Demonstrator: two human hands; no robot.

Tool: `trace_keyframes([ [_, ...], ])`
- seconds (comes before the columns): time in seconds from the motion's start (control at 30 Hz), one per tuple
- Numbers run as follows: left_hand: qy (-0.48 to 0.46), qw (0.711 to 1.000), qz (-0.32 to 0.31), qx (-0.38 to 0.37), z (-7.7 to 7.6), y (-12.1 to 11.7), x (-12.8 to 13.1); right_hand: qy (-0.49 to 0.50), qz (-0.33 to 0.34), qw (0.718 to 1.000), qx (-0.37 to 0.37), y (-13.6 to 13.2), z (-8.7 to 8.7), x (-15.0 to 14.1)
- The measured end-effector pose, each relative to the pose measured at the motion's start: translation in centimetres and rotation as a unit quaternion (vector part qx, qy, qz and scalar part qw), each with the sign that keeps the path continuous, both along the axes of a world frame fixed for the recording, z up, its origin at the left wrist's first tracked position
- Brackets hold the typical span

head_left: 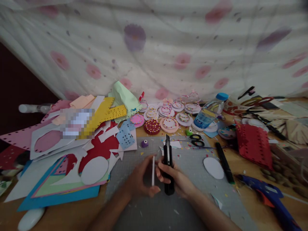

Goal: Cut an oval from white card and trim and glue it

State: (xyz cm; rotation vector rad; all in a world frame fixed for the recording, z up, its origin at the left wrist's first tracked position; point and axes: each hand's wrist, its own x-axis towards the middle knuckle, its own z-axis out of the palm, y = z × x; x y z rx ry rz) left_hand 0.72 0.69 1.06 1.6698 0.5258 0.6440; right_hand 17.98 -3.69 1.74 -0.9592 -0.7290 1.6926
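Observation:
My left hand [141, 183] pinches a thin white paper piece [153, 170], held edge-on and upright over the grey cutting mat [192, 192]. My right hand [176, 179] grips a black hole punch [168, 166], its jaws pointing away from me, right beside the paper's edge. A white paper oval [213, 167] lies on the mat to the right. Black scissors [196, 140] lie at the mat's far edge.
A heap of coloured paper sheets and offcuts [72, 150] fills the left. Several decorated round discs [168, 123] and a plastic water bottle [208, 114] stand at the back. A blue glue gun [267, 195], a black marker [225, 162] and red punched paper [253, 144] lie right.

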Motion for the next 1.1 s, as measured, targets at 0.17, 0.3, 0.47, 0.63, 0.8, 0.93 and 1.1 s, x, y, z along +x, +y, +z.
trace_keyframes([
  [0.17, -0.013, 0.992, 0.062, -0.111, 0.7, 0.4, -1.1, -0.120, -0.071, 0.989, 0.051, 0.5, -0.3, 1.4],
  [0.3, -0.005, 0.985, 0.041, -0.170, 0.4, 0.8, -1.8, -0.168, -0.094, 0.978, 0.079, 0.2, -0.2, 1.7],
  [0.47, 0.119, 0.986, 0.088, -0.083, 1.5, 0.7, -1.7, -0.347, -0.101, 0.916, 0.174, -0.6, 0.1, 2.0],
  [0.63, 0.203, 0.953, 0.208, 0.087, 2.7, 0.9, -1.3, -0.570, -0.059, 0.735, 0.362, -0.6, 0.5, 3.9],
  [0.8, 0.230, 0.929, 0.236, 0.165, 2.2, 1.4, -1.5, -0.638, -0.016, 0.642, 0.425, -0.3, 1.1, 5.2],
  [0.93, 0.243, 0.926, 0.251, 0.144, 2.1, 1.5, -1.5, -0.646, 0.012, 0.629, 0.431, -0.3, 1.1, 5.2],
  [1.1, 0.251, 0.930, 0.253, 0.091, 2.1, 1.4, -1.3, -0.654, 0.023, 0.619, 0.435, -0.2, 0.8, 4.8],
])
